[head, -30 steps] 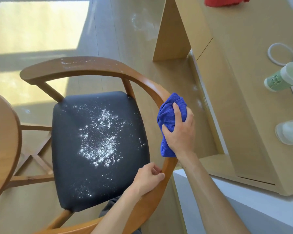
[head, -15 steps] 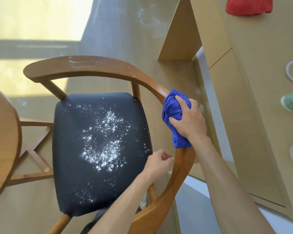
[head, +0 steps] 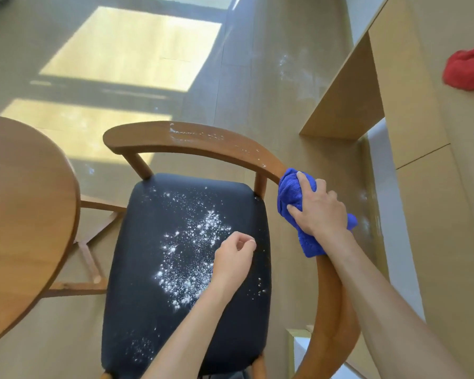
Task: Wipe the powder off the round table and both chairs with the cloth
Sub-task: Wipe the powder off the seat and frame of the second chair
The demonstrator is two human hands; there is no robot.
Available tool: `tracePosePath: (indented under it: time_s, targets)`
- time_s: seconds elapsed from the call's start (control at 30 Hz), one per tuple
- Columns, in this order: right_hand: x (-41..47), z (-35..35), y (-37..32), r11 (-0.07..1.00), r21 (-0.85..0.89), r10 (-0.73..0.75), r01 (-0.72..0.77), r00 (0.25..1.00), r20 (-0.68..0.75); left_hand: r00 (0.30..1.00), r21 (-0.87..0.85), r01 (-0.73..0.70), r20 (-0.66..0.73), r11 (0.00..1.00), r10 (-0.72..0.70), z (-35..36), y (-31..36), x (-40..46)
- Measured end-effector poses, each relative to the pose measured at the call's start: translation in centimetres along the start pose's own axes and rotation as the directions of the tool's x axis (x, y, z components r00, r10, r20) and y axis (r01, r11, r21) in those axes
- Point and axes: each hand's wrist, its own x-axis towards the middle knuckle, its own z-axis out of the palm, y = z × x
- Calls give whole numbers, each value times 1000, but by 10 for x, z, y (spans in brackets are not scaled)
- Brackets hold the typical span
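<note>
A wooden chair point(head: 192, 140) with a curved back rail and a black seat point(head: 153, 310) stands in front of me. White powder point(head: 192, 250) is scattered over the seat, and more powder streaks the top of the rail. My right hand point(head: 316, 209) grips a bunched blue cloth point(head: 289, 194) and presses it on the rail's right curve. My left hand point(head: 234, 255) hovers over the seat's right side, off the chair, its fingers loosely curled and holding nothing. The round wooden table point(head: 25, 214) shows at the left edge.
A light wooden cabinet point(head: 435, 132) runs along the right, with a red cloth point(head: 468, 69) lying on top. Powder marks dot the floor behind the chair. Sunlit patches lie on the floor at the upper left.
My left hand has let go of the chair's rail and moved out over the seat. My right hand with the cloth has slid further up the rail.
</note>
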Motion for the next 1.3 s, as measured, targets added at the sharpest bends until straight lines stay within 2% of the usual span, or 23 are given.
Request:
tracePosePath:
  time_s: [0.2,0.5,0.97,1.3]
  targets:
    - [34,-1,-32,994,-9,-112,112,987,-115,994,-69,75,-71,995,-80,-45,-15,8]
    - [60,-1,-74,978,39,-187,205,945,-268,981,-139,168,-71,976,-179,-86,-39,36]
    - [88,-5,-160,914,-102,-394,393,800,-452,964,-172,243,-71,955,-258,-132,-60,48]
    - [89,-11,-291,795,-162,-579,584,654,-486,944,-219,269,-134,938,-302,-178,-77,50]
